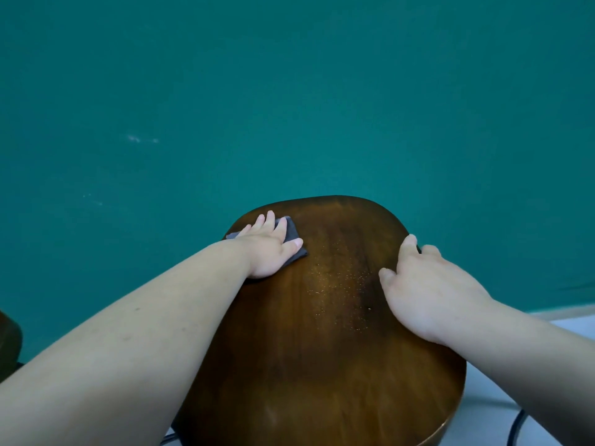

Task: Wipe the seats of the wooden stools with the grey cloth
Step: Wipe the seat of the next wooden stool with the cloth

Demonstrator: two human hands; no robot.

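Observation:
A dark brown wooden stool seat fills the lower middle of the head view. Fine pale specks lie scattered across its centre. A folded grey cloth lies on the seat's far left part. My left hand presses flat on the cloth with straight, spread fingers. My right hand rests on the seat's right edge, its fingertips curled over the rim and the thumb lying on the top.
A teal wall stands close behind the stool. Part of another dark wooden stool shows at the left edge. A pale floor and a black cable show at the lower right.

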